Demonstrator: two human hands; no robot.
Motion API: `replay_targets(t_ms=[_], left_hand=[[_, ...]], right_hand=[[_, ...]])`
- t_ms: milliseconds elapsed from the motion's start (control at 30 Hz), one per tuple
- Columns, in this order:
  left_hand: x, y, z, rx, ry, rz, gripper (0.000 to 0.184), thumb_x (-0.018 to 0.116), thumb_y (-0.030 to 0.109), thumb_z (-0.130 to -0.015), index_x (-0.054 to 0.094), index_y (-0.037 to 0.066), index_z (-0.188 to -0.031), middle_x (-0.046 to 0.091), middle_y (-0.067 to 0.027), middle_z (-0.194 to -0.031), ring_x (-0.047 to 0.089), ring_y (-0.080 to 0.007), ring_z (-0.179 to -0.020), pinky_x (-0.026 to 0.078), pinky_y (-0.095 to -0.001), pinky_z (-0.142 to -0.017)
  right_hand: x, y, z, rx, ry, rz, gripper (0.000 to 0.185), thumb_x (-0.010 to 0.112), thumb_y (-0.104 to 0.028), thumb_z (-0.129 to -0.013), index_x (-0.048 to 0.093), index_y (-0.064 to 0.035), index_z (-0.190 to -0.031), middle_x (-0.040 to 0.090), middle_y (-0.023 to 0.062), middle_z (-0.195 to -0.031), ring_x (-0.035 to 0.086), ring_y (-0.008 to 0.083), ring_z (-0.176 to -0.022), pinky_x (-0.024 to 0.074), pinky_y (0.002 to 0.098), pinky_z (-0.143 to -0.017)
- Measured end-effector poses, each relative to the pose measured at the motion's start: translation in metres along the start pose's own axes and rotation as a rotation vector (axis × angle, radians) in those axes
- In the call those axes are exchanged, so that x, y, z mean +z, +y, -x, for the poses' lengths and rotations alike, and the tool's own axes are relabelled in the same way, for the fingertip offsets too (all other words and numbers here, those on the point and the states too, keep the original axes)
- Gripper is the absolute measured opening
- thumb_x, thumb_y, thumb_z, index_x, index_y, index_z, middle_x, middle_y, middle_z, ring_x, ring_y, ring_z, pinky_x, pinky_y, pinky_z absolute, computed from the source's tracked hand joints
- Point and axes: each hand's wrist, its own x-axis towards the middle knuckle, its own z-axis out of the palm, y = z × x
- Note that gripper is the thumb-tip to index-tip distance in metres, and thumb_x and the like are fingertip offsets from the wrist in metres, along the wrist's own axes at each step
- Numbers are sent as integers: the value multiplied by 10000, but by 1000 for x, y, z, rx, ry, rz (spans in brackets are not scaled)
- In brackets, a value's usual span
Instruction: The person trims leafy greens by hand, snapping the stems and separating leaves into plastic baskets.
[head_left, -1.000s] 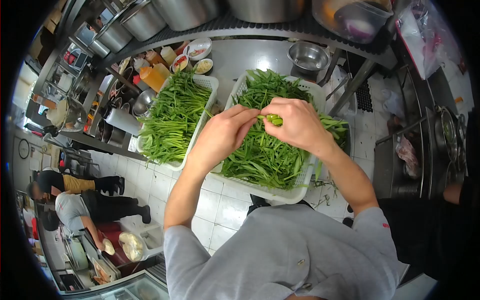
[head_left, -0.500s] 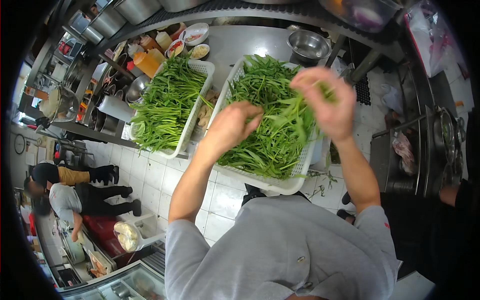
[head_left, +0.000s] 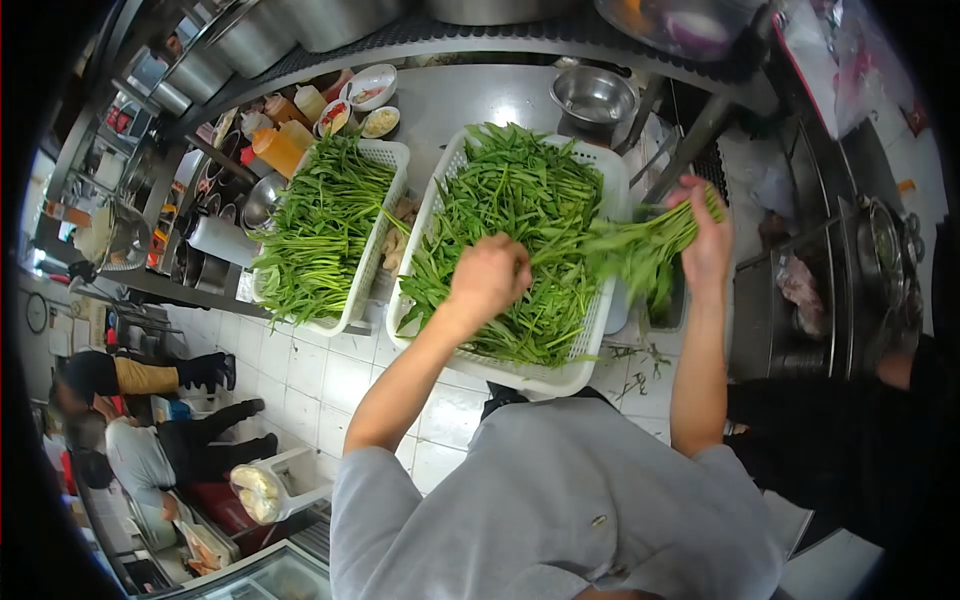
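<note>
My right hand point(head_left: 708, 245) is closed around the stems of a bunch of leafy greens point(head_left: 645, 255), which look like water spinach. It holds them beyond the right rim of a white plastic basket point(head_left: 592, 345), with the leaves pointing left over that rim. Inside the basket lies a thick heap of the same greens point(head_left: 530, 180). My left hand point(head_left: 490, 272) rests over the middle of this heap, its fingers curled down; whatever they pinch is hidden.
A second white basket point(head_left: 352, 312) of greens stands on the left. Sauce bottles point(head_left: 277, 150), small bowls point(head_left: 372, 88) and a steel bowl point(head_left: 594, 97) are behind. Overhead runs a shelf with pots point(head_left: 350, 20). Two people point(head_left: 150, 460) work at far left; dark clothing point(head_left: 830, 440) shows at right.
My right hand has moved right and down from above the basket, carrying the bunch out past the rim. My left hand stays low over the heap, its fingers curled. The view has shifted slightly.
</note>
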Motion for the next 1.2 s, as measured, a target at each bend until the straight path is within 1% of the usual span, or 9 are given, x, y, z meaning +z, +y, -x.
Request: replay_targets(t_ms=[167, 200, 267, 367, 600, 700, 833, 1067, 1200], left_hand=[[-69, 8, -5, -243, 0, 492, 186, 662, 141, -895, 684, 9, -1024, 730, -84, -922, 670, -133, -837, 513, -271, -740], [-75, 6, -5, -238, -8, 591, 179, 633, 112, -933, 662, -19, -1052, 719, -69, -915, 662, -111, -862, 510, -245, -765], [-86, 10, -4, -253, -13, 676, 178, 618, 99, -950, 651, -29, -1068, 714, -69, -916, 664, -114, -864, 509, -239, -783], [-98, 21, 0, -214, -4, 723, 191, 601, 96, -969, 637, -43, -1094, 706, -70, -918, 662, -115, -879, 505, -232, -803], [-110, 28, 18, -11, 151, 239, 283, 711, 84, -867, 649, -2, -1129, 716, -111, -986, 674, -177, -839, 527, -275, -722], [-103, 24, 16, 23, 226, 364, 302, 722, 53, -848, 640, 8, -1135, 711, -91, -1013, 673, -176, -834, 534, -273, -702], [-97, 16, 10, -230, 82, 1058, 379, 704, 29, -876, 556, -8, -1223, 681, -91, -1022, 668, -141, -889, 549, -259, -776], [-78, 8, 4, -173, -14, 1046, 226, 618, 57, -947, 583, -4, -1162, 667, -60, -970, 656, -121, -904, 551, -260, -806], [-79, 8, -1, -159, 25, 967, 142, 581, 82, -971, 599, 3, -1088, 667, -69, -980, 657, -126, -895, 552, -272, -801]], right_hand=[[29, -51, 13, -338, -196, 16, 199, 574, -145, -987, 633, 20, -1081, 667, 70, -809, 611, 114, -728, 505, 256, -699], [39, -63, 23, -257, -216, 285, 140, 647, -117, -931, 690, -17, -1019, 674, 61, -809, 619, 126, -723, 506, 275, -676], [77, -74, 33, -557, -490, 641, 72, 732, -108, -840, 739, -48, -878, 682, 71, -802, 630, 149, -692, 484, 292, -606], [112, -41, 38, -661, -636, 820, 111, 744, -170, -805, 739, -79, -868, 637, 61, -828, 647, 262, -709, 516, 375, -627], [134, -31, 37, -609, -809, 1011, 149, 728, -184, -797, 728, -88, -910, 674, 67, -842, 667, 304, -748, 539, 419, -656], [137, -28, 38, -591, -798, 922, 160, 757, -146, -768, 716, -53, -892, 682, 87, -826, 661, 305, -729, 527, 403, -645], [135, -34, 34, -519, -783, 905, 186, 780, -138, -763, 714, -34, -903, 686, 129, -822, 651, 317, -713, 515, 374, -635], [120, -32, 19, 72, -833, 556, 190, 787, -159, -823, 702, -9, -904, 688, 27, -739, 552, 55, -611, 421, 244, -536], [117, -32, 20, 216, -818, 501, 179, 768, -158, -843, 689, -7, -898, 685, 36, -725, 503, 43, -555, 388, 220, -495]])
